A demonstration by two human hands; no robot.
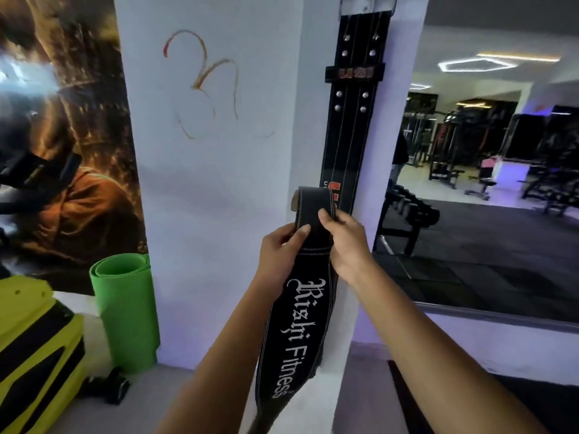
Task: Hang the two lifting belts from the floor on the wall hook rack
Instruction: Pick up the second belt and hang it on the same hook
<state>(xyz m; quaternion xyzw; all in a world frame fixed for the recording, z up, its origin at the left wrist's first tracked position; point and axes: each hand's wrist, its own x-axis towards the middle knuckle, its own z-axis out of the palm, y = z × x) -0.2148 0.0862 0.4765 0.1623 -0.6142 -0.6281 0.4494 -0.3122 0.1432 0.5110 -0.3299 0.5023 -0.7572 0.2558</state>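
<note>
A black lifting belt with silver studs and a red logo band [354, 98] hangs flat down the white pillar from a metal hook [368, 3] at the top edge of the view. I hold a second black belt with white lettering [291, 324] in front of the pillar, its folded upper end raised and the rest hanging down between my arms. My left hand [280, 249] grips its left edge with the thumb on the front. My right hand [344, 242] pinches its right edge just below the fold.
A rolled green mat [125, 308] stands against the wall at lower left, beside a yellow and black object [34, 355] and a dark glove on the floor [109, 386]. A large mirror [485, 183] on the right reflects gym machines and a dumbbell rack.
</note>
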